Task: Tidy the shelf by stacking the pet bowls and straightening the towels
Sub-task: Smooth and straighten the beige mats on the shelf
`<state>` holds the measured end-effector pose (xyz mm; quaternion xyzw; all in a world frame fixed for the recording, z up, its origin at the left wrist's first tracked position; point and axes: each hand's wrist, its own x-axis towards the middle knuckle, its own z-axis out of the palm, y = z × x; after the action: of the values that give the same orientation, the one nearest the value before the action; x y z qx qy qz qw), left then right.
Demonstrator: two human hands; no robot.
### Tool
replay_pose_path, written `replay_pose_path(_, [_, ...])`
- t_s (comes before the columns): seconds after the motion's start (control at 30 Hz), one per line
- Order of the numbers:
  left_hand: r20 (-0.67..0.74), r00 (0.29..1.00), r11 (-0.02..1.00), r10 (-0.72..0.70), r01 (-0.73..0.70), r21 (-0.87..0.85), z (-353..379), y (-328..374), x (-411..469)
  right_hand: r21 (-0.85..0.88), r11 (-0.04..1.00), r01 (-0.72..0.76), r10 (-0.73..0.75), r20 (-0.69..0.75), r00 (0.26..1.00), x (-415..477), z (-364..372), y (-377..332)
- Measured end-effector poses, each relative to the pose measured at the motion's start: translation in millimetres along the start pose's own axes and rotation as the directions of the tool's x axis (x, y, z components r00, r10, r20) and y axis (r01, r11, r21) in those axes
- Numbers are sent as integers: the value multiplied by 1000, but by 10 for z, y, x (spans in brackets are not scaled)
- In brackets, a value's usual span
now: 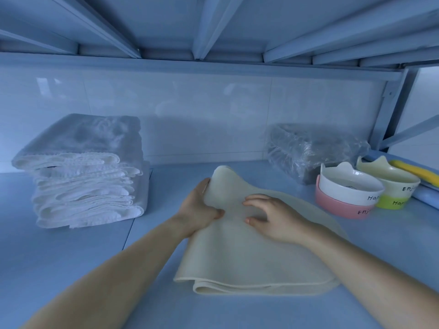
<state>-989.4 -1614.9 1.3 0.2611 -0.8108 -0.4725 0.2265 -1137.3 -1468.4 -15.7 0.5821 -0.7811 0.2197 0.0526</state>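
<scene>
A cream towel (249, 257) lies folded on the shelf in front of me. My left hand (198, 205) grips its far left edge and lifts that corner up. My right hand (268, 214) rests on top of the towel with fingers spread. At the left stands a pile of folded white towels (83, 172), its layers uneven. At the right a white pet bowl sits inside a pink one (344, 193). Beside that stack, a cream bowl sits inside a green one (392, 186). All have cat-ear rims.
A grey bundle wrapped in clear plastic (313, 148) sits against the tiled back wall. A yellow object (418, 172) lies along the shelf's right rail. The upper shelf's beams (213, 27) hang low overhead. A metal post (389, 110) stands at the right.
</scene>
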Motion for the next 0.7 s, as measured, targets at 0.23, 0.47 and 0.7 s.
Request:
replay_pose_path(0.23, [-116,992,980,52,-73,-186,31,119,310,4,1000,-31,31,-27,999,87,-184,101])
replay_pose_path(0.47, [-272,962,974,-7,-55,-218,-22,62,755,-6,991,-130,130,42,991,233,-281,253])
replay_pose_path(0.7, [-285,942,965,-180,113,-237,-56,-180,1121,13,977,-211,207,133,969,391,-254,334])
